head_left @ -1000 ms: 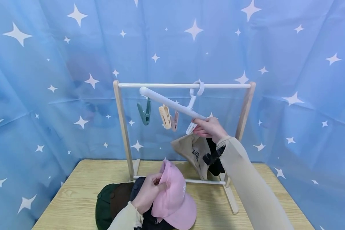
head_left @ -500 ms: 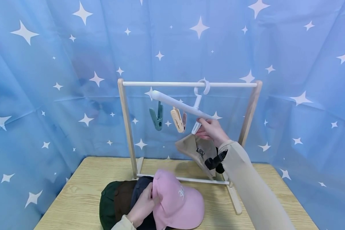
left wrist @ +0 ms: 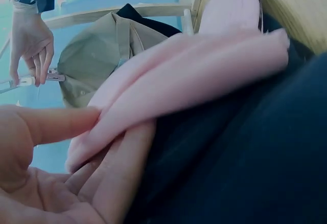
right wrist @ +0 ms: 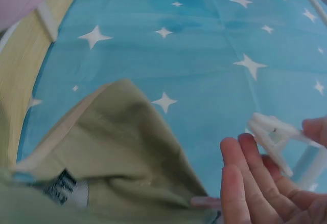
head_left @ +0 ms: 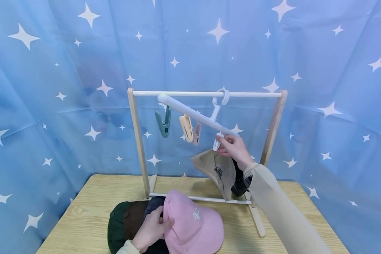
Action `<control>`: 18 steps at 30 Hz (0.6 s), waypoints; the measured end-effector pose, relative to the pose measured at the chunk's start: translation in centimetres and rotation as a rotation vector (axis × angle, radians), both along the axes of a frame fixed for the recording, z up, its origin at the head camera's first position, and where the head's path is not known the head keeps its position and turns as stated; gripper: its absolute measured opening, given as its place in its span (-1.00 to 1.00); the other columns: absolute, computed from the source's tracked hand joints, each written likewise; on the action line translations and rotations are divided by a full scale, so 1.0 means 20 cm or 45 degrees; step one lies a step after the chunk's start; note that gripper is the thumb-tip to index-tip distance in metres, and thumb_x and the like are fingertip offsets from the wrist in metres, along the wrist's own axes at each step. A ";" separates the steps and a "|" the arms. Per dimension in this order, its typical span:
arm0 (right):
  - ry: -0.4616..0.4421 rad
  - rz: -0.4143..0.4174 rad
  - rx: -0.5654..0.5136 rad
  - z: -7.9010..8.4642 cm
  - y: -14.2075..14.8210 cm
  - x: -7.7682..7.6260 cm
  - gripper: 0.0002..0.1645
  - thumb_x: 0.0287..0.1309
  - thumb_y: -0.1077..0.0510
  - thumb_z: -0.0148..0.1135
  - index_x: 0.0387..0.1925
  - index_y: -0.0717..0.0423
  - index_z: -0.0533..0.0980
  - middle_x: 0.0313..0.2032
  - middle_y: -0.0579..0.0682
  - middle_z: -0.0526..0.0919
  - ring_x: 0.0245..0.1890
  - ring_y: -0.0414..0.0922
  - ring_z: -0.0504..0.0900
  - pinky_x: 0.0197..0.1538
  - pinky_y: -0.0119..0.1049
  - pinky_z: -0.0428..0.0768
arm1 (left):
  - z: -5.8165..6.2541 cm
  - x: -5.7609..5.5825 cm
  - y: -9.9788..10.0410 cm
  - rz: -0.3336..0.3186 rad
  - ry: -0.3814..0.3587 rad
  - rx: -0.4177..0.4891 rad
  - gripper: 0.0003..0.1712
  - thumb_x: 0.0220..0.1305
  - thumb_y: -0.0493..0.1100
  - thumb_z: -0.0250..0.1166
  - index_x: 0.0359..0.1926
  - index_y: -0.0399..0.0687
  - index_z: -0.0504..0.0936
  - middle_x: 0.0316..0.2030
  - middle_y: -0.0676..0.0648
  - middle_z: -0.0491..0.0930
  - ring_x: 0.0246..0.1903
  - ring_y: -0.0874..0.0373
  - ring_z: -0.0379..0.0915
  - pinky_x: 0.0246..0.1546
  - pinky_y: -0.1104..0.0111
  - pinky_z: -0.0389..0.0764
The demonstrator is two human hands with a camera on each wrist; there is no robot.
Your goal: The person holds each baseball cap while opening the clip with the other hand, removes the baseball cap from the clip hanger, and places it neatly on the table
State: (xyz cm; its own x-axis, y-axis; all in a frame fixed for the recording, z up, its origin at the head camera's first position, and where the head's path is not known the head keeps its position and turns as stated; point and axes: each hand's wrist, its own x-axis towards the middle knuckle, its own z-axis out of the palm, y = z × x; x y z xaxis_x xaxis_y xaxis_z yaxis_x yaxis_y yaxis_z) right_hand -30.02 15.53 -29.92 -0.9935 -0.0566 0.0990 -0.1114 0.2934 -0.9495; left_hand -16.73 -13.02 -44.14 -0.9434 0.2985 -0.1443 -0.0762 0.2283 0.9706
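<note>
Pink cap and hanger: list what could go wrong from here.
The left hand pinches the pink cap by its edge, so it might slip. The hanger hangs from one hook; a tug could swing it. The beige cap hangs near the white clip and may interfere.

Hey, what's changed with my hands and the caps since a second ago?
The pink cap has come down with the left hand, which still pinches it, and turned so its logo shows more. The right hand has dropped slightly, at the white clip. The beige cap still hangs.
</note>
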 end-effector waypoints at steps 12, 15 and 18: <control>0.312 -0.084 0.474 -0.02 0.16 0.01 -0.70 0.33 0.14 0.08 -0.06 0.28 0.54 -0.19 0.20 0.66 -0.15 0.14 0.61 -0.16 -0.09 0.52 | 0.05 0.03 -0.11 -0.017 0.055 -0.180 -0.91 0.29 -0.37 0.19 -0.36 -0.26 0.46 -0.56 -0.08 0.60 -0.55 0.08 0.60 -0.50 0.24 0.64; 0.379 -0.166 0.548 -0.02 0.21 -0.01 -0.71 0.31 0.18 0.06 -0.05 0.29 0.52 -0.14 0.25 0.63 -0.10 0.15 0.58 -0.11 0.01 0.49 | 0.07 0.03 -0.14 -0.035 0.103 -0.183 -0.91 0.30 -0.37 0.18 -0.37 -0.25 0.47 -0.55 -0.07 0.61 -0.55 0.06 0.59 -0.51 0.25 0.64; 0.416 -0.197 0.573 -0.03 0.26 -0.05 -0.65 0.27 0.21 0.04 0.03 0.32 0.45 -0.03 0.30 0.55 -0.02 0.21 0.51 -0.04 0.10 0.45 | 0.11 0.03 -0.15 -0.037 0.156 -0.209 -0.92 0.29 -0.36 0.18 -0.37 -0.24 0.48 -0.55 -0.06 0.61 -0.55 0.06 0.59 -0.52 0.26 0.63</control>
